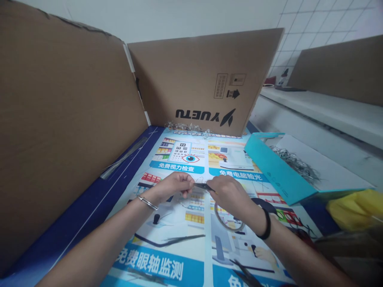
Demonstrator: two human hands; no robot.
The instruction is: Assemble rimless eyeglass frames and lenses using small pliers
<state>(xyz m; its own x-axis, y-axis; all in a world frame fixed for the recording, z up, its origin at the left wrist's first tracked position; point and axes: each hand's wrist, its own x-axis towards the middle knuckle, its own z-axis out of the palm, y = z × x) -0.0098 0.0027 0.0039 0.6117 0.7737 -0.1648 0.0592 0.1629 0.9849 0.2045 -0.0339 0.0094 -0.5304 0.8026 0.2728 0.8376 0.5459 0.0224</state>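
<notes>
At the near edge, right of centre, lies a dark-handled tool [243, 273], with a bundle of thin strands [185, 240] farther in to its left. A roll of tape [229, 223] rests on the printed sheet [206, 255] beneath the right wrist.

Just beyond, the left hand [176, 185] has thumb and fingers pinched closed on what appears to be a thin wire [187, 206], curving below the fingertips; the gripped end is too small to make out. The right hand [229, 193] is curled closed around a slim dark tool [204, 185], its tip pointing left and meeting the left fingers.

With tip and fingers so close, a slip could nip skin, and a loose pinch could let the wire spring away. Loose strands could snag on the tape.

Farther right, a turquoise box [281, 179] holds a tangle of wire pieces [299, 163]; at the far side, silvery scraps [188, 129] lie against an upright cardboard panel [197, 75].
</notes>
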